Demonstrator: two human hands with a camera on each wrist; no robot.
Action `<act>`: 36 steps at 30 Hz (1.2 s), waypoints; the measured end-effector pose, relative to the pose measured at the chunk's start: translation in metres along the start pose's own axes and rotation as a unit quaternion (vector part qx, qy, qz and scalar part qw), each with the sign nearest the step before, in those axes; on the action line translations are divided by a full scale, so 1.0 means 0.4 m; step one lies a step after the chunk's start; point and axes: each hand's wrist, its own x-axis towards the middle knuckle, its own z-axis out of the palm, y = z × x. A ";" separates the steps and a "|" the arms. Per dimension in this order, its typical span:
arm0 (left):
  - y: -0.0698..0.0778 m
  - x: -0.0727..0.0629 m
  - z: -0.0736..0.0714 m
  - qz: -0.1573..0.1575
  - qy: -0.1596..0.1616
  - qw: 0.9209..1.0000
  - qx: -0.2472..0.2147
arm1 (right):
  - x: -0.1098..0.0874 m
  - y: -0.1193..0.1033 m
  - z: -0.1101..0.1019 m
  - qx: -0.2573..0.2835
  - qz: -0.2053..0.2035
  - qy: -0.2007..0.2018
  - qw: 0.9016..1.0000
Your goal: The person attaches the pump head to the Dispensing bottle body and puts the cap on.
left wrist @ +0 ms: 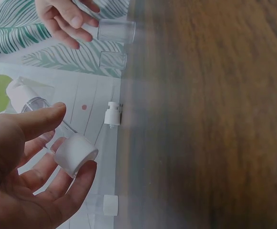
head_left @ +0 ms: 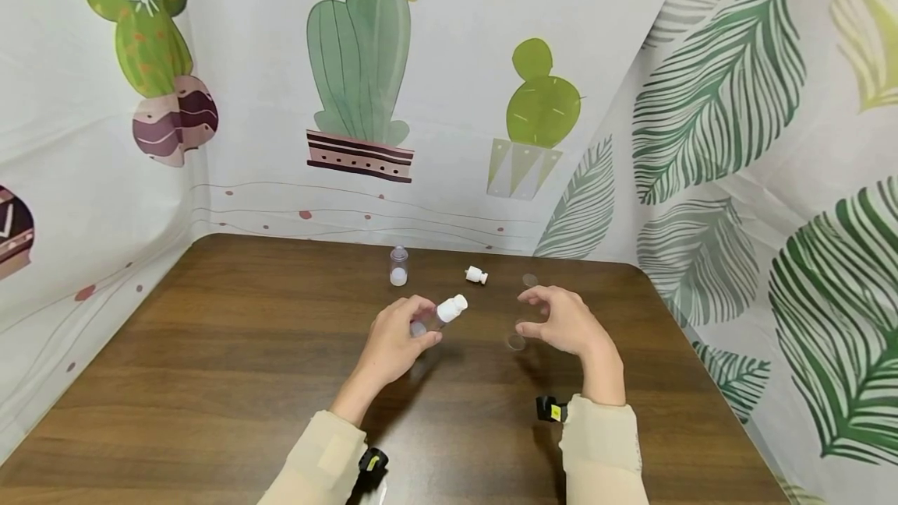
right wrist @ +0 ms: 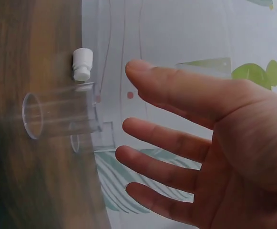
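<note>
My left hand (head_left: 393,337) grips a small clear pump bottle, tilted, with a white pump top (head_left: 450,309) and a white base (left wrist: 76,155). Thumb and fingers curl about its clear body. On the right, my right hand (head_left: 564,322) hovers over the table, fingers apart and nothing between them. Just beyond its fingertips stands a clear cylindrical cap (right wrist: 57,114), partly hidden by the hand in the head view. A second clear cap (head_left: 529,280) is farther back.
Toward the back of the brown wooden table (head_left: 210,349), a loose white pump head (head_left: 476,276) lies on its side. Left of it stands another clear bottle (head_left: 398,267) with a white bottom. A printed cloth (head_left: 449,209) hangs behind the table's far edge.
</note>
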 end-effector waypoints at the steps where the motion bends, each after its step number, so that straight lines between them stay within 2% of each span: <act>1: -0.001 0.000 0.000 0.000 0.000 1.000 0.001 | 0.001 0.002 0.002 0.003 0.006 -0.005 1.000; 12: 0.000 0.001 0.001 0.000 -0.001 1.000 0.002 | 0.008 0.020 0.030 0.033 0.043 -0.045 0.998; 26: -0.002 0.001 0.001 0.003 0.000 1.000 0.004 | 0.020 0.037 0.052 0.022 0.038 -0.067 0.997; 36: -0.002 0.000 0.002 0.005 -0.002 1.000 0.002 | 0.024 0.039 0.057 0.019 0.044 -0.065 0.997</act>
